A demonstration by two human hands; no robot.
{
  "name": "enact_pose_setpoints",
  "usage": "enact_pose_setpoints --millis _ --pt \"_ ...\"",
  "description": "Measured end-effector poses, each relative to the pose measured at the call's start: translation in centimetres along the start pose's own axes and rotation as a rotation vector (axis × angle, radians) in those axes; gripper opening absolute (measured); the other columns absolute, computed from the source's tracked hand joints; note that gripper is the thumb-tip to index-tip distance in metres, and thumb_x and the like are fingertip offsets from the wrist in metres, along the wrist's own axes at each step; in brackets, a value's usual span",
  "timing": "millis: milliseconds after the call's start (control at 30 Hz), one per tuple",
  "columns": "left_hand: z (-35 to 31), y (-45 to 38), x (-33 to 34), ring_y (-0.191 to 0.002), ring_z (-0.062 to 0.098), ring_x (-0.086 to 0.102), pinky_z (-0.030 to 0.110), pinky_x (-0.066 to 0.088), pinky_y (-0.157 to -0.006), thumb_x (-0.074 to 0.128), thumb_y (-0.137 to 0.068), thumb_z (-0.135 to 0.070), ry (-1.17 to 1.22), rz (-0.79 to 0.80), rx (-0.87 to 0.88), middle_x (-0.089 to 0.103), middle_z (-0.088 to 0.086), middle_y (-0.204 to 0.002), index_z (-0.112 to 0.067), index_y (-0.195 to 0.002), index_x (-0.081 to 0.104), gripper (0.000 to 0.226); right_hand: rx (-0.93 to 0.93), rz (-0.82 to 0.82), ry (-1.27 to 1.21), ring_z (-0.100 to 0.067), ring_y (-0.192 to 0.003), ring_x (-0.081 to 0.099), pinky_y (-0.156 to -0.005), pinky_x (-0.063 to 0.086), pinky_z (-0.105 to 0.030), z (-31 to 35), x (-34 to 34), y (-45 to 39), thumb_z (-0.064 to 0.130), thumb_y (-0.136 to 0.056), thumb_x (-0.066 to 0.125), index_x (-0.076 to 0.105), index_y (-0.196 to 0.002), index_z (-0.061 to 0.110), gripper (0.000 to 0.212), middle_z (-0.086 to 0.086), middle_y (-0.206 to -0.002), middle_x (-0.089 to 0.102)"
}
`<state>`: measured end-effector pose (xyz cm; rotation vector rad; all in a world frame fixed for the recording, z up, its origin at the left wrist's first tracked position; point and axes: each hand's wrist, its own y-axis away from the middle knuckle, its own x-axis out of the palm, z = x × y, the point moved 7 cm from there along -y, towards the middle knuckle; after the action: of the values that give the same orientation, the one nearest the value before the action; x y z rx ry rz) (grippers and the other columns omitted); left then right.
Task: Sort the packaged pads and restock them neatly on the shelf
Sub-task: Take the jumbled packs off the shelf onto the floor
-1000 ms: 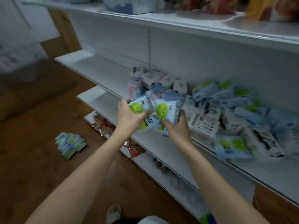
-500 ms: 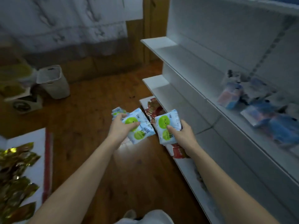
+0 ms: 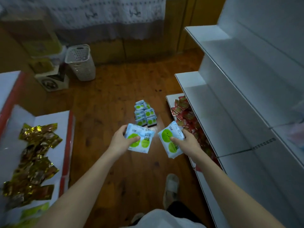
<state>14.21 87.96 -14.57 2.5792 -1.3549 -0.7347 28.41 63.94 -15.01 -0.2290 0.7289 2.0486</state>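
Swung away from the stocked shelf toward the floor since a second ago. Left hand (image 3: 120, 141) grips a blue-green pad pack (image 3: 141, 140); right hand (image 3: 186, 143) grips another pad pack (image 3: 169, 139), thumbs on top. Beyond both hands, pad pile (image 3: 145, 115) on floor (image 3: 105, 102). Right of right hand, white shelf (image 3: 230, 102) with red sachets (image 3: 185, 112).

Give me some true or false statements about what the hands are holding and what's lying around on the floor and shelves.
1. Each hand grips a pad pack: the left hand one pack, the right hand another. True.
2. The stack of packs sits on a shelf. False: it is on the wooden floor.
3. Red sachets lie on the bottom shelf. True.
4. The white basket lies on its side. False: it stands upright.
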Motion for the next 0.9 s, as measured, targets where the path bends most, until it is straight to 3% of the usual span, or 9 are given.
enact_pose_setpoints --millis 167,367,500,633,700,900 --pt "-0.8 -5.3 1.6 -0.083 0.018 0.072 0.039 0.060 -0.072 0.083 -0.074 -0.011 0.003 -0.042 -0.060 0.072 0.002 -0.097 -0.016 -0.096 0.056 0.035 -0.008 0.118 0.054 -0.019 -0.085 0.072 -0.080 0.060 -0.047 1.2 -0.6 -7.4 0.025 -0.084 0.074 0.064 -0.106 0.015 0.026 -0.002 -0.097 0.072" --pt "-3.2 -11.0 2.3 -0.077 0.012 0.062 0.025 0.045 -0.059 0.087 -0.070 -0.017 -0.087 -0.191 -0.133 0.065 -0.002 -0.090 -0.010 -0.093 0.051 0.043 -0.023 0.205 0.142 -0.019 -0.087 0.070 -0.081 0.059 -0.043 2.9 -1.6 -15.7 0.019 -0.083 0.074 0.064 -0.103 0.020 0.022 -0.003 -0.099 0.072" --pt "-3.6 -14.2 2.7 -0.082 0.007 0.064 0.021 0.049 -0.061 0.085 -0.073 -0.014 -0.086 -0.190 -0.146 0.066 -0.007 -0.097 -0.018 -0.102 0.054 0.042 -0.012 0.257 0.177 -0.022 -0.090 0.070 -0.082 0.059 -0.044 3.8 -1.4 -20.5 0.015 -0.084 0.073 0.063 -0.104 0.018 0.023 -0.005 -0.099 0.071" --pt "-1.5 -17.7 2.2 -0.087 0.016 0.069 0.041 0.058 -0.078 0.085 -0.072 -0.013 -0.040 -0.185 -0.237 0.070 -0.003 -0.097 -0.022 -0.096 0.057 0.037 0.003 0.297 0.231 -0.025 -0.093 0.068 -0.080 0.058 -0.043 4.4 0.8 -24.8 0.013 -0.083 0.074 0.059 -0.099 0.018 0.023 -0.006 -0.098 0.069" --pt "0.1 -19.9 1.7 -0.087 0.018 0.069 0.046 0.058 -0.079 0.085 -0.071 -0.014 -0.018 -0.187 -0.285 0.071 -0.003 -0.096 -0.022 -0.090 0.056 0.035 0.014 0.315 0.272 -0.024 -0.093 0.067 -0.079 0.057 -0.041 4.8 2.3 -27.2 0.015 -0.084 0.073 0.056 -0.100 0.019 0.024 -0.004 -0.099 0.067" --pt "5.1 -29.2 0.8 -0.085 0.021 0.069 0.043 0.059 -0.074 0.079 -0.079 -0.018 0.019 -0.163 -0.402 0.070 0.005 -0.098 -0.019 -0.090 0.057 0.024 0.077 0.345 0.404 -0.022 -0.093 0.066 -0.076 0.056 -0.038 4.9 7.7 -36.2 0.015 -0.084 0.071 0.053 -0.103 0.017 0.027 -0.003 -0.103 0.066"
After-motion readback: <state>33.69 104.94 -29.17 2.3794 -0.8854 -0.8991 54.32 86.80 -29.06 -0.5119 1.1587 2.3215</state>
